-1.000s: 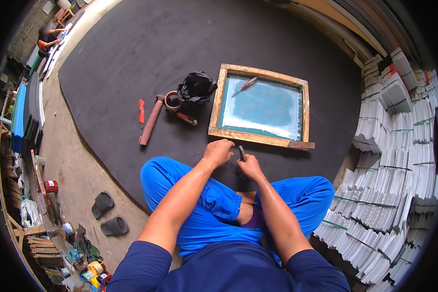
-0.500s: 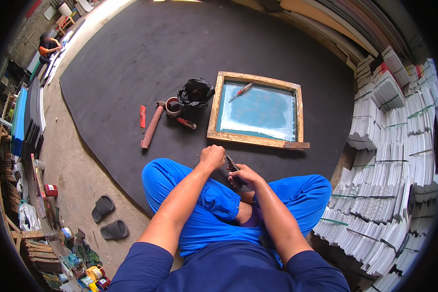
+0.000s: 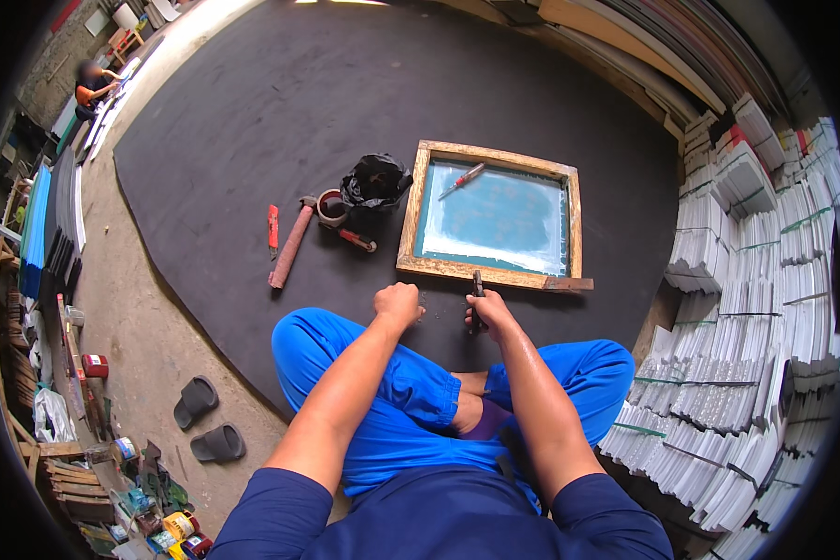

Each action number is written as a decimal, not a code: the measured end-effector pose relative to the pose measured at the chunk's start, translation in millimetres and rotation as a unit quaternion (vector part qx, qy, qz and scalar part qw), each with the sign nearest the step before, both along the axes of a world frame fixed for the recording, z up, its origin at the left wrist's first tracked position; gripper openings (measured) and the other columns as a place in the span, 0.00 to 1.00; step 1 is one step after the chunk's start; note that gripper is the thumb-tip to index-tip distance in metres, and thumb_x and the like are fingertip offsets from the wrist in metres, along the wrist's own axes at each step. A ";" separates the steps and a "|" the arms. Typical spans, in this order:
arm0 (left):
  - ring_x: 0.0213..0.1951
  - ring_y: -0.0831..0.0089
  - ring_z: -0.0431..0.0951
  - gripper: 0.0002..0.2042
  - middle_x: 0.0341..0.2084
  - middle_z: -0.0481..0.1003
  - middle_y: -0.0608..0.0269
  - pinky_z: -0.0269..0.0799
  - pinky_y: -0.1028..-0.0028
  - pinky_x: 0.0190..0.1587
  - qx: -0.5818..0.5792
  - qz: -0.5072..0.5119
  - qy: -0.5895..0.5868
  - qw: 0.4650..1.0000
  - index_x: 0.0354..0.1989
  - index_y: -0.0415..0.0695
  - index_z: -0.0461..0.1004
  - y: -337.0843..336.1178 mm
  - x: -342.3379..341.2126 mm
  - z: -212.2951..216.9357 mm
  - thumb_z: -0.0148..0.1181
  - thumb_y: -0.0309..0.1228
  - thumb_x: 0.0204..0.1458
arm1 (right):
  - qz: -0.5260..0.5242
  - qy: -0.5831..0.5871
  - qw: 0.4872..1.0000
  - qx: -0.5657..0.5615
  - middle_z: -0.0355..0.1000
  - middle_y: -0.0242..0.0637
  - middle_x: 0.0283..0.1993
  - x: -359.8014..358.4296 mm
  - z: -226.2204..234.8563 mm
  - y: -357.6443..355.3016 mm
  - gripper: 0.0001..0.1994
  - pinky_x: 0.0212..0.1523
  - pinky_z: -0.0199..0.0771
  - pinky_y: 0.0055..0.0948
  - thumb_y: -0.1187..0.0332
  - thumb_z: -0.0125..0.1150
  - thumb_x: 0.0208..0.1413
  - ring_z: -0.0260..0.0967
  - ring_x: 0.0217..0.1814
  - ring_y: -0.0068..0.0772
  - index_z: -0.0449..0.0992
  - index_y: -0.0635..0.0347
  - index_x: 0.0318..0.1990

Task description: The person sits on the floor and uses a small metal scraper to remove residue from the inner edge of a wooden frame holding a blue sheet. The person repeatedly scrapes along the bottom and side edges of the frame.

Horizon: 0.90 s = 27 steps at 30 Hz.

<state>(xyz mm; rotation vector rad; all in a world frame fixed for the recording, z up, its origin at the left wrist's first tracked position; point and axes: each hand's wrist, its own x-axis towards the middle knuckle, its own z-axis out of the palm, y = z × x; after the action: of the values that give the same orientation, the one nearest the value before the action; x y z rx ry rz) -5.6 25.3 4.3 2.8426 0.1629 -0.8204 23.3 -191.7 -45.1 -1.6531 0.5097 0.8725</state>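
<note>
My right hand (image 3: 492, 312) is wrapped round dark pliers (image 3: 477, 297), whose jaws point away from me at the near edge of a wooden frame (image 3: 476, 273). My left hand (image 3: 399, 303) is closed in a fist just above the black mat (image 3: 252, 140); what it holds, if anything, I cannot make out. A teal mesh panel (image 3: 495, 215) with whitish borders fills the frame. On it lies a screwdriver (image 3: 463, 180) with a red and pale handle. A flat brown strip (image 3: 569, 284) sits at the frame's near right corner.
Left of the frame lie a hammer (image 3: 292, 247) with a wrapped handle, a red cutter (image 3: 273, 231), a red-handled tool (image 3: 357, 240), a round tub (image 3: 330, 206) and a black plastic bag (image 3: 375, 181). Stacked white bundles (image 3: 719, 345) line the right. Dark slippers (image 3: 197, 402) are on the floor.
My hands have moved apart. The right one has gone forward and turned the pliers to point straight ahead; the left has shifted slightly left and nearer me.
</note>
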 end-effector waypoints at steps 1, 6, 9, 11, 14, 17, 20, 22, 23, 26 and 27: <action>0.47 0.56 0.82 0.21 0.43 0.81 0.53 0.79 0.60 0.47 -0.006 -0.008 -0.022 1.000 0.43 0.46 0.82 -1.4 0.9 -3.7 0.69 0.49 0.49 | 0.005 -0.004 1.000 -0.006 0.71 0.34 0.33 1.3 -0.7 0.7 0.08 0.29 0.76 0.33 0.64 0.58 0.64 0.73 0.29 0.28 0.70 0.58 0.42; 0.45 0.56 0.82 0.19 0.42 0.78 0.56 0.79 0.57 0.45 -0.030 -0.059 -0.124 0.990 0.42 0.45 0.80 -10.2 3.5 -14.4 0.67 0.47 0.51 | 0.015 -0.028 0.999 -0.040 0.69 0.34 0.28 8.9 -14.2 2.3 0.06 0.25 0.73 0.33 0.67 0.59 0.61 0.70 0.24 0.29 0.70 0.59 0.38; 0.44 0.57 0.82 0.18 0.42 0.77 0.56 0.79 0.57 0.45 -0.039 -0.079 -0.135 0.987 0.41 0.45 0.79 -15.2 5.5 -16.0 0.67 0.46 0.51 | 0.052 -0.054 0.994 -0.077 0.69 0.36 0.24 11.8 -22.1 3.8 0.04 0.24 0.72 0.35 0.71 0.58 0.58 0.69 0.23 0.31 0.72 0.60 0.36; 0.44 0.57 0.82 0.17 0.42 0.77 0.56 0.79 0.58 0.44 -0.042 -0.079 -0.140 0.986 0.39 0.45 0.80 -15.2 4.8 -17.8 0.68 0.46 0.50 | 0.024 -0.059 0.992 -0.107 0.69 0.36 0.23 7.1 -15.1 13.6 0.04 0.22 0.71 0.37 0.72 0.56 0.55 0.69 0.20 0.33 0.73 0.61 0.37; 0.43 0.56 0.82 0.18 0.41 0.77 0.55 0.79 0.58 0.44 -0.049 -0.082 -0.144 0.985 0.39 0.45 0.80 -17.5 7.2 -19.5 0.67 0.46 0.50 | 0.004 -0.132 0.972 -0.194 0.68 0.36 0.21 -1.7 -28.2 16.8 0.06 0.18 0.68 0.38 0.74 0.54 0.52 0.67 0.17 0.34 0.74 0.61 0.38; 0.42 0.55 0.82 0.17 0.40 0.78 0.56 0.79 0.57 0.44 -0.062 -0.073 -0.147 0.984 0.38 0.45 0.80 -18.6 8.2 -20.1 0.67 0.46 0.50 | 0.006 -0.166 0.960 -0.226 0.72 0.40 0.25 -7.6 -42.5 11.6 0.06 0.20 0.71 0.39 0.73 0.55 0.53 0.70 0.19 0.35 0.75 0.60 0.37; 0.41 0.55 0.82 0.17 0.38 0.78 0.56 0.78 0.57 0.43 -0.077 -0.052 -0.142 0.985 0.38 0.45 0.80 -17.0 10.6 -22.8 0.68 0.46 0.50 | -0.018 -0.100 0.990 -0.094 0.73 0.39 0.27 -12.7 -35.0 4.3 0.06 0.19 0.71 0.35 0.74 0.57 0.52 0.71 0.20 0.32 0.76 0.58 0.38; 0.42 0.56 0.82 0.17 0.40 0.78 0.56 0.78 0.57 0.44 -0.090 -0.038 -0.141 0.985 0.39 0.46 0.81 -16.8 11.5 -21.8 0.68 0.46 0.50 | -0.063 -0.049 0.996 0.044 0.72 0.37 0.26 -16.0 -23.9 -0.3 0.08 0.18 0.70 0.32 0.76 0.57 0.51 0.69 0.19 0.30 0.75 0.58 0.39; 0.42 0.56 0.82 0.16 0.40 0.79 0.57 0.78 0.58 0.44 -0.095 -0.032 -0.140 0.985 0.39 0.46 0.81 -15.8 10.7 -21.3 0.68 0.45 0.50 | -0.093 -0.030 0.989 0.114 0.71 0.36 0.25 -18.6 -21.3 -3.8 0.09 0.18 0.69 0.31 0.78 0.57 0.51 0.69 0.18 0.29 0.74 0.58 0.40; 0.43 0.57 0.82 0.14 0.43 0.79 0.58 0.78 0.59 0.45 -0.131 -0.016 -0.162 0.978 0.40 0.48 0.81 -13.4 8.8 -23.6 0.67 0.43 0.51 | -0.038 -0.026 0.988 0.149 0.71 0.34 0.24 -30.7 -15.4 -4.0 0.10 0.17 0.69 0.29 0.78 0.58 0.50 0.67 0.17 0.27 0.74 0.57 0.41; 0.43 0.57 0.82 0.13 0.43 0.80 0.59 0.78 0.59 0.45 -0.143 -0.023 -0.177 0.974 0.40 0.49 0.82 -11.2 8.0 -24.5 0.67 0.42 0.51 | 0.005 -0.033 0.991 0.131 0.70 0.34 0.24 -35.4 -15.0 -2.4 0.10 0.16 0.69 0.28 0.78 0.59 0.51 0.67 0.16 0.26 0.75 0.57 0.41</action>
<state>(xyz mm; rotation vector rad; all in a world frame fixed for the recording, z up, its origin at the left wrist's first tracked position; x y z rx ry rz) 2.4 14.1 -20.2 2.6667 -0.0644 -0.3008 -12.1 -194.1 -60.1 -1.4392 0.3270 0.8504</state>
